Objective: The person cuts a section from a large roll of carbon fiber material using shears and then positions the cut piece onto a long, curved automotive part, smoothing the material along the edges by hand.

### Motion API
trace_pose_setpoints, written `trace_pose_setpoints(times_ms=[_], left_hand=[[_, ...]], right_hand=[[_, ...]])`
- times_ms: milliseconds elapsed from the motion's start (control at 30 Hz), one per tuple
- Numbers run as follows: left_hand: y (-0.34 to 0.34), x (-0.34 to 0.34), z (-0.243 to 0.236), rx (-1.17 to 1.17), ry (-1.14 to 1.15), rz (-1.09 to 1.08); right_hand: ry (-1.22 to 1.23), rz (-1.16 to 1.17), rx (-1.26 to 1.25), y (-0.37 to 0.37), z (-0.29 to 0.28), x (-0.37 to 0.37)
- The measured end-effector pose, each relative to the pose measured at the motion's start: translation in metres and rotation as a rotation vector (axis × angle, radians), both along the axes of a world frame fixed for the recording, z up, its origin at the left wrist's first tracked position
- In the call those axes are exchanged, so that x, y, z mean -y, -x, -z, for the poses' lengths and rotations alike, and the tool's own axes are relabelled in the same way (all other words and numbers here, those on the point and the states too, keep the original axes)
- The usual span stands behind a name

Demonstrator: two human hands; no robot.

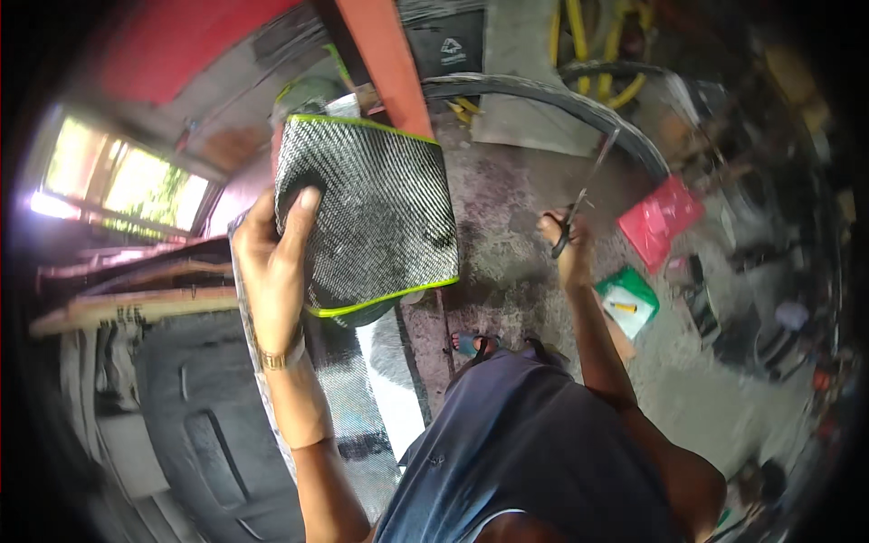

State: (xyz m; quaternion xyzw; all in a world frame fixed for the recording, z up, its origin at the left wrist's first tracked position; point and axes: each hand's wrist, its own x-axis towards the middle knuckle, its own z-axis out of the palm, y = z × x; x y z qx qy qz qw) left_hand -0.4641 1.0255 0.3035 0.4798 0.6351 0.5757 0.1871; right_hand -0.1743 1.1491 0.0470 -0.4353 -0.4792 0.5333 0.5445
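Observation:
My left hand (279,249) grips the left edge of a piece of woven black-and-silver fabric (376,208), its thumb lying on the front face. Bright yellow-green edging runs along the top and bottom of this piece, which is held up in front of me. Out to the right, my right hand (570,244) is closed around the handles of a pair of scissors (581,197). The blades point up and away, apart from the fabric. Fingers behind the fabric are hidden.
Below my left arm lies more woven silvery sheet (362,434) beside a white strip (391,380). A black molded panel (195,407) is at the left. On the floor at the right are a pink plastic packet (661,222) and a green-and-white packet (629,303). An orange beam (389,68) stands ahead.

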Motion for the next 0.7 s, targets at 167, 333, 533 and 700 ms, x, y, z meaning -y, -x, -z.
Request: trace_pose_setpoints(times_ms=[167, 333, 533, 700], left_hand=[[-0.073, -0.080, 0.016, -0.116, -0.052, 0.239], [-0.123, -0.111, 0.041, -0.078, -0.093, 0.226], [-0.193, -0.114, 0.053, -0.125, -0.021, 0.230], [-0.191, -0.113, 0.092, 0.107, 0.053, 0.412]], right_hand=[[0.186, -0.145, -0.436, -0.035, -0.027, 0.043], [0.234, -0.070, -0.397, -0.078, 0.001, 0.057], [0.291, 0.089, -0.560, -0.080, 0.020, 0.063], [0.191, 0.433, -0.473, -0.104, 0.044, 0.047]])
